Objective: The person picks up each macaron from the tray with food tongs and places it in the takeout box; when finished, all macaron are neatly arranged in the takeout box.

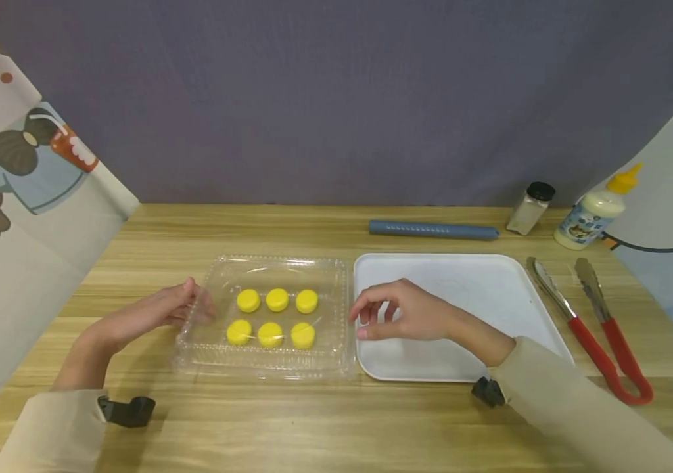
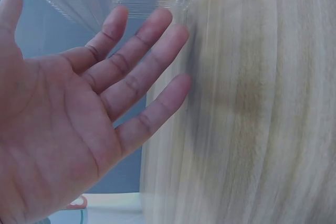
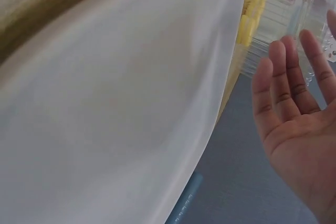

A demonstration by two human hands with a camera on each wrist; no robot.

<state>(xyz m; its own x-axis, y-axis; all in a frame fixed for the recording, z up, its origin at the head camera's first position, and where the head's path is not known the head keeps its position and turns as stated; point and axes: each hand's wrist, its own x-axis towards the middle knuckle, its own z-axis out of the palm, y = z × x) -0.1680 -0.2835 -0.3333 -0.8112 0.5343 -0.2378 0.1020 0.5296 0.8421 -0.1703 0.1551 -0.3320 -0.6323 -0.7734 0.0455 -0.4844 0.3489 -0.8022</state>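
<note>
Several small round yellow cakes or discs [image 1: 277,300] sit in two rows inside a clear plastic box [image 1: 206,358] with a ridged rim. At the box's left side is my left hand [image 1: 147,314], its fingertips seen partly through the plastic. The left wrist view shows that palm [image 2: 58,124] bare, with the fingers spread and loosely bent. My right hand [image 1: 404,312] hovers over the left part of a white tray [image 1: 490,282], fingertips close to the box's right edge. In the right wrist view this hand [image 3: 302,114] holds nothing, its fingers gently bent.
Behind the tray lies a blue-grey stick-shaped thing [image 1: 431,229]. A black-capped shaker jar [image 1: 530,209] and a yellow-nozzled squeeze bottle [image 1: 591,213] stand at the back right. Red-handled tongs [image 1: 608,341] lie right of the tray. A dark fabric wall [image 1: 313,105] rises behind the wooden table [image 1: 289,427].
</note>
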